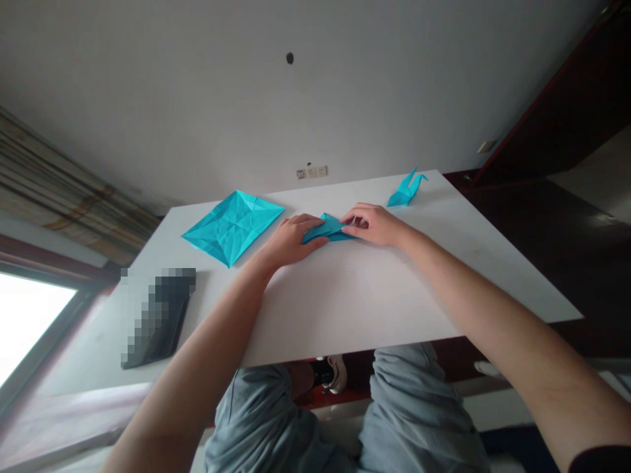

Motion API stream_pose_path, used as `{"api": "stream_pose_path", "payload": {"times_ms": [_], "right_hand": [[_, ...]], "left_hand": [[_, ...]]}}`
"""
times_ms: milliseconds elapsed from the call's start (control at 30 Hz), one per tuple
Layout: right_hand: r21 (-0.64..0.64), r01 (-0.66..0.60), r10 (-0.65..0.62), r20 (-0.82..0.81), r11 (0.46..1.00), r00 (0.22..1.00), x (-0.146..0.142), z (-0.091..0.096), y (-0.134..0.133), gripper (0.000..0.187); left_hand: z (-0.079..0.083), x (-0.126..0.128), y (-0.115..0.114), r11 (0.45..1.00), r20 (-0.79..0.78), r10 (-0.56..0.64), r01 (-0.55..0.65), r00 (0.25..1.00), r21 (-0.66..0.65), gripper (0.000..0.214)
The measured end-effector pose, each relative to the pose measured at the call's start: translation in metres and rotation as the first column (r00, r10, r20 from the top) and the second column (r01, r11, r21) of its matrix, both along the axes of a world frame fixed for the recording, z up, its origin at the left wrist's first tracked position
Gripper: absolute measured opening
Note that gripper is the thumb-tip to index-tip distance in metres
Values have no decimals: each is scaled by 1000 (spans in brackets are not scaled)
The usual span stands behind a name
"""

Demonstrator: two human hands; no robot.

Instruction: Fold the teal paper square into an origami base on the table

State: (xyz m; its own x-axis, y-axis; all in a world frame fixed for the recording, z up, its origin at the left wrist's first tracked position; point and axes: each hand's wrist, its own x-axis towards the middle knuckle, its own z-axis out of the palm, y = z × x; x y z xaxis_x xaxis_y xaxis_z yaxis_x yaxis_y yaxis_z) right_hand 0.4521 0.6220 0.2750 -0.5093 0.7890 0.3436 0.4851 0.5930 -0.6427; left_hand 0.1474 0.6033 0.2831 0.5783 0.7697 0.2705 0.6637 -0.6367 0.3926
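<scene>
A partly folded turquoise paper [329, 228] lies on the white table [374, 289] between my two hands. My left hand [292, 239] presses down on its left end, with the thumb under the paper's edge. My right hand [373, 223] pinches its right end with curled fingers. Both hands rest on the tabletop.
A creased, unfolded turquoise square sheet [233, 225] lies to the left of my hands. A finished turquoise paper crane [406, 189] stands at the table's far right. A dark flat object [158, 317], partly blurred, sits at the near left. My knees show below the table's front edge.
</scene>
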Motion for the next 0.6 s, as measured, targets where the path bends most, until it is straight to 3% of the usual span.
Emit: {"api": "stream_pose_path", "payload": {"times_ms": [233, 467, 500, 600], "right_hand": [[274, 19, -45, 89, 961, 995, -6, 16, -9, 31], [308, 106, -117, 16, 945, 993, -8, 12, -10, 12], [299, 140, -140, -21, 944, 990, -9, 9, -8, 14], [214, 280, -244, -180, 936, 953, -12, -2, -2, 51]], "left_hand": [[4, 3, -3, 999, 55, 1, -4, 998, 45, 45], [7, 1, -1, 984, 112, 115, -128, 987, 124, 34], [7, 1, -1, 980, 129, 119, -137, 985, 142, 36], [8, 3, -2, 967, 204, 125, -165, 971, 192, 35]]}}
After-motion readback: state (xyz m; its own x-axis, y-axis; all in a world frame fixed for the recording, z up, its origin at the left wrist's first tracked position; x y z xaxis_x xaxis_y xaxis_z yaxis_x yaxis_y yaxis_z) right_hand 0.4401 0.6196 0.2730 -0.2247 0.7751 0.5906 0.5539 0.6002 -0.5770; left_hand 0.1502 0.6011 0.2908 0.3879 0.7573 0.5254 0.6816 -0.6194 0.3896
